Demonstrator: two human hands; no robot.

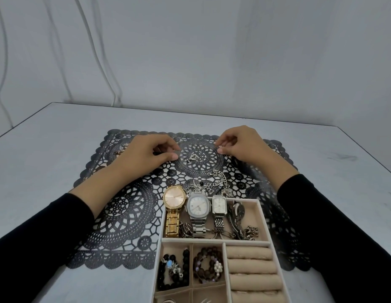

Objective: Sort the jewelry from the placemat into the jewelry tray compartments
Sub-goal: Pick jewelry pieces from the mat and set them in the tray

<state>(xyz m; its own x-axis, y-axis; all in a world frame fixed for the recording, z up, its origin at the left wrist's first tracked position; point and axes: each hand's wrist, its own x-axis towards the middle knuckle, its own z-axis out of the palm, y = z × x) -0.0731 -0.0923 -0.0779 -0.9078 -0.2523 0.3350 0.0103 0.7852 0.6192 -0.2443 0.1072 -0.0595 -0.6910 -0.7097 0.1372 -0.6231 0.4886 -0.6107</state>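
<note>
Here pendant (193,158) lies between left hand (146,154), right hand (241,147).

A dull sheen is being given off by the black openwork lace-pattern placemat (129,206), seemingly plastic. Light is being reflected brightly by the polished links of the gold-coloured metal watch (174,199) and the silver-coloured metal watch (198,205). The beige rectangular jewelry tray (214,239) is being shown as matt, soft-napped cloth. The round black bead bracelet (185,259) is being seen as matt, and the pale grey table (48,149) as smooth and matt.
</note>
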